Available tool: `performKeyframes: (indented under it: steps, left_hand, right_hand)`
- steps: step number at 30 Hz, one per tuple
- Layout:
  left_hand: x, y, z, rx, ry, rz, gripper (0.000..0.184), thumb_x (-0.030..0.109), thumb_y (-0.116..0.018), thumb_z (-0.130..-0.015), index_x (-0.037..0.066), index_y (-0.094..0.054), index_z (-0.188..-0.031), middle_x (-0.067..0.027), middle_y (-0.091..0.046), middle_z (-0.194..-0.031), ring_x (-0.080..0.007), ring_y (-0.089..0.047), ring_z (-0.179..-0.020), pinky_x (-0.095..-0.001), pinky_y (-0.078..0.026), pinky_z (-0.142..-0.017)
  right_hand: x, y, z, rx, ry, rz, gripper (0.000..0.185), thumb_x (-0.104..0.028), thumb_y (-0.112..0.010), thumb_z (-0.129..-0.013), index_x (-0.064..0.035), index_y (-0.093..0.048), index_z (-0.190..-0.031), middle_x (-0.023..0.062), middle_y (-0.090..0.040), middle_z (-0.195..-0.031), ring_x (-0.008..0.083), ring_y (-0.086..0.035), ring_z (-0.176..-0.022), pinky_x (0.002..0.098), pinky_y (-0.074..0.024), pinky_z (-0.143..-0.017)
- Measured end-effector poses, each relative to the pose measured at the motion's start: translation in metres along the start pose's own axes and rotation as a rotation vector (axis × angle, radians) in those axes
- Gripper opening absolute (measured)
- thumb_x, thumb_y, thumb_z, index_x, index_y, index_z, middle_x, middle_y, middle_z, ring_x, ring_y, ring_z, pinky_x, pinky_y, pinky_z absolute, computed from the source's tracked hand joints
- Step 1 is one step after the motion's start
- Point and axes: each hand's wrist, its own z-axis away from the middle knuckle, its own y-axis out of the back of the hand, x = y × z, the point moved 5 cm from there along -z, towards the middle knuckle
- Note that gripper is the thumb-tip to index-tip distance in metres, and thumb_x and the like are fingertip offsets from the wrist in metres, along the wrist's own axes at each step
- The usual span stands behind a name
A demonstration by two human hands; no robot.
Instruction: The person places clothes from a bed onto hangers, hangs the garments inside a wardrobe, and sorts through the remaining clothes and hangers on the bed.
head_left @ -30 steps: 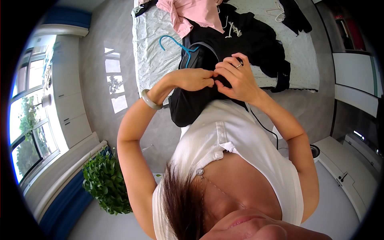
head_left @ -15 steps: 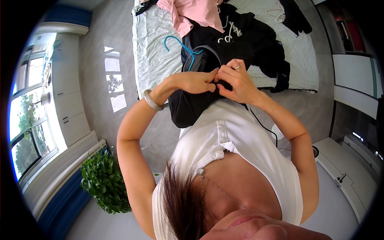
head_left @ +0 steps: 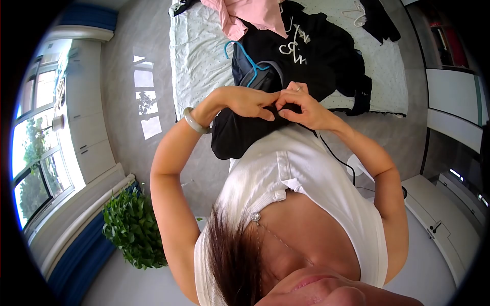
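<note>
In front of the white top (head_left: 311, 160), the black garment (head_left: 236, 135) is apparently being pinched by the left hand (head_left: 250, 104) and right hand (head_left: 305, 111); close finger work is seemingly being done, steady control being called for next.

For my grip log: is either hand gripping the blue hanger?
No, the left hand and right hand meet over the black garment, while the blue hanger shows beyond their fingers.
</note>
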Motion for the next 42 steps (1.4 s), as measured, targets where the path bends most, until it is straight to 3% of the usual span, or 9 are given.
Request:
performKeyframes:
  steps: [4, 8, 12, 17, 21, 28, 33, 38, 42]
  left_hand:
    - [0.006, -0.002, 0.006, 0.144, -0.089, -0.16, 0.063, 0.024, -0.056, -0.093, -0.004, -0.028, -0.142, -0.0204, -0.062, -0.089, -0.0353, -0.06, -0.076, -0.0419, -0.046, -0.071]
    - [0.043, -0.033, 0.017, 0.115, 0.068, -0.51, 0.076, 0.015, -0.059, -0.083, -0.015, -0.02, -0.141, -0.0252, -0.063, -0.075, -0.043, -0.063, -0.073, -0.0467, -0.051, -0.069]
    - [0.063, -0.053, 0.031, 0.232, 0.13, -0.723, 0.08, 0.015, -0.064, -0.071, -0.013, -0.035, -0.139, -0.0138, -0.066, -0.071, -0.0263, -0.066, -0.064, -0.0345, -0.044, -0.052]
    - [0.081, -0.05, 0.067, 0.976, -0.351, -0.73, 0.046, 0.012, -0.073, -0.071, 0.007, -0.063, -0.115, -0.0053, -0.059, -0.106, -0.0245, -0.056, -0.099, -0.0359, -0.044, -0.091]
    - [0.053, -0.039, 0.108, 1.473, 0.057, -0.626, 0.057, 0.031, -0.076, -0.071, 0.011, -0.059, -0.121, -0.0041, -0.059, -0.105, -0.0245, -0.056, -0.096, -0.0415, -0.037, -0.098]
    - [0.018, -0.008, 0.126, 1.656, -0.098, -0.707, 0.028, 0.025, -0.08, -0.069, 0.006, -0.066, -0.084, -0.0069, -0.059, -0.069, -0.0232, -0.057, -0.058, -0.0317, -0.044, -0.052]
    - [0.037, 0.024, 0.171, 1.906, -0.056, -0.758, 0.022, 0.016, -0.082, -0.068, 0.006, -0.068, -0.082, -0.0081, -0.059, -0.068, -0.025, -0.058, -0.058, -0.0305, -0.043, -0.052]
    - [0.057, 0.027, 0.191, 1.935, -0.15, -0.782, 0.02, 0.017, -0.081, -0.071, 0.005, -0.067, -0.08, -0.0069, -0.059, -0.066, -0.0217, -0.055, -0.054, -0.0279, -0.04, -0.051]
    - [0.077, 0.028, 0.195, 2.041, -0.194, -0.816, 0.02, 0.017, -0.081, -0.072, 0.005, -0.068, -0.081, -0.0064, -0.059, -0.065, -0.0196, -0.053, -0.052, -0.0262, -0.039, -0.05]
  right_hand:
    - [-0.006, 0.028, -0.008, -0.013, 0.102, 0.068, 0.01, -0.019, -0.072, -0.082, -0.0086, -0.069, -0.081, -0.0022, -0.065, -0.083, 0.0143, -0.054, -0.088, 0.0326, -0.033, -0.093]
    - [-0.005, 0.077, -0.016, 0.377, 0.159, 0.532, 0.047, -0.032, -0.058, -0.092, -0.006, -0.05, -0.131, 0.0088, -0.061, -0.117, 0.0257, -0.056, -0.107, 0.0385, -0.0331, -0.102]
    - [0.042, 0.051, 0.011, 0.326, -0.19, 0.066, 0.034, -0.03, -0.065, -0.089, 0.0031, -0.062, -0.098, 0.0109, -0.062, -0.082, 0.0209, -0.057, -0.076, 0.0316, -0.0449, -0.073]
    - [0.026, 0.056, 0.054, 0.607, -0.125, -0.178, 0.038, -0.034, -0.074, -0.083, 0.0016, -0.061, -0.084, -0.0034, -0.053, -0.074, 0.0074, -0.047, -0.07, 0.0223, -0.0361, -0.061]
    - [0.023, 0.073, 0.083, 0.739, -0.024, -0.173, 0.056, -0.045, -0.077, -0.079, 0.0064, -0.063, -0.096, 0.0011, -0.06, -0.084, 0.0088, -0.052, -0.077, 0.0218, -0.0407, -0.069]
    - [-0.043, 0.108, 0.021, 0.541, 0.051, -0.094, 0.075, -0.056, -0.072, -0.079, 0.0064, -0.057, -0.118, 0.0115, -0.061, -0.114, 0.0214, -0.056, -0.107, 0.0335, -0.0403, -0.098]
    - [-0.025, 0.138, 0.011, 0.627, 0.11, 0.375, 0.027, 0.004, -0.057, -0.09, -0.0018, -0.058, -0.116, 0.0071, -0.062, -0.102, 0.0177, -0.061, -0.092, 0.025, -0.0465, -0.083]
    - [-0.042, 0.172, 0.002, 0.947, 0.346, 0.565, 0.024, 0.006, -0.046, -0.096, 0.0001, -0.06, -0.115, 0.0063, -0.068, -0.092, 0.012, -0.059, -0.071, 0.0206, -0.0462, -0.066]
    - [-0.094, 0.159, -0.026, 0.807, 0.542, 0.566, 0.035, -0.009, -0.061, -0.091, -0.0036, -0.055, -0.125, 0.0083, -0.061, -0.12, 0.0222, -0.058, -0.106, 0.0318, -0.0426, -0.094]
